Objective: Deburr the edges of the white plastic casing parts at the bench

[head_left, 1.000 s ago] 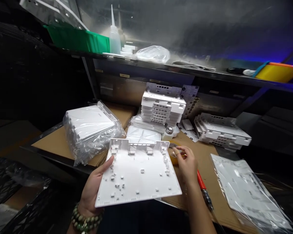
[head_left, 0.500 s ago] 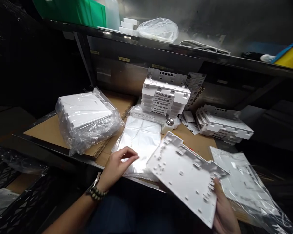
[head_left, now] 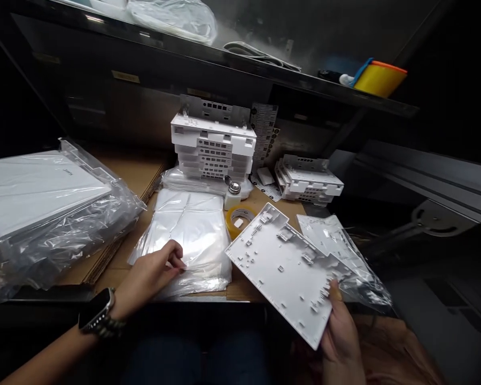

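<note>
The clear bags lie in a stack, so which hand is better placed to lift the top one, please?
Probably the left hand: it appears to touch the clear bags, while the right hand is occupied, gripping the white panel.

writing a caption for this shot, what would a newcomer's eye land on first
Probably the white plastic panel, held tilted in the right hand at the front. Next, the shiny pile of clear plastic, with the left hand at its near part. Behind it rises a stack of white casings.
</note>
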Demonstrator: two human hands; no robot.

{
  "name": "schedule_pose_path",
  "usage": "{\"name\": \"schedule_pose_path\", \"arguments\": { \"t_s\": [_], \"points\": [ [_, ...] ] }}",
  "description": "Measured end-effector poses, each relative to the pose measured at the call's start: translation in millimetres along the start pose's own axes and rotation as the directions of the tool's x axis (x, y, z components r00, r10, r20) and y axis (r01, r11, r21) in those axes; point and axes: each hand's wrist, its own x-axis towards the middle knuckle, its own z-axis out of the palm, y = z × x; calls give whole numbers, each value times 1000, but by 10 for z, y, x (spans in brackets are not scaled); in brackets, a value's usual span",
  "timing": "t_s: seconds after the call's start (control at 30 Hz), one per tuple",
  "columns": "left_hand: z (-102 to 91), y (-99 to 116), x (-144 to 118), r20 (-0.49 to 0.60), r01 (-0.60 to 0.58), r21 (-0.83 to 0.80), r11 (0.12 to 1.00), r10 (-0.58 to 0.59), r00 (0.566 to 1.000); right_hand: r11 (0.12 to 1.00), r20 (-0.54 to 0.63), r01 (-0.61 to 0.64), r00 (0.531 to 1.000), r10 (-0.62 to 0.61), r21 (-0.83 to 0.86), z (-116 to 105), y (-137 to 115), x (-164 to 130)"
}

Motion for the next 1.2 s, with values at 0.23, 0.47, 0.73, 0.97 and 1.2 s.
{"name": "schedule_pose_path", "arguments": {
  "t_s": [0.23, 0.47, 0.73, 0.97, 1.2],
  "points": [
    [-276, -124, 375, 271, 210, -343, 916, -117, 955, 1000, 58, 17, 998, -17, 7, 28, -2, 1],
    [-242, -60, 392, 244, 197, -519, 832, -78, 967, 969, 306, -194, 923, 234, -153, 197, 318, -41],
    [203, 251, 311, 165, 71, -595, 801, 36, 986, 921, 620, -248, 682, 387, -302, 1009, 1000, -312],
    [-45, 125, 425, -2, -5, -608, 794, 4, 1000, 906, 495, -264, 769, 404, -330, 875, 872, -134],
    [60, 245, 377, 71, 2, -545, 839, 43, 997, 905, 585, -311, 691, 425, -291, 857, 898, -167]
  ]
}}
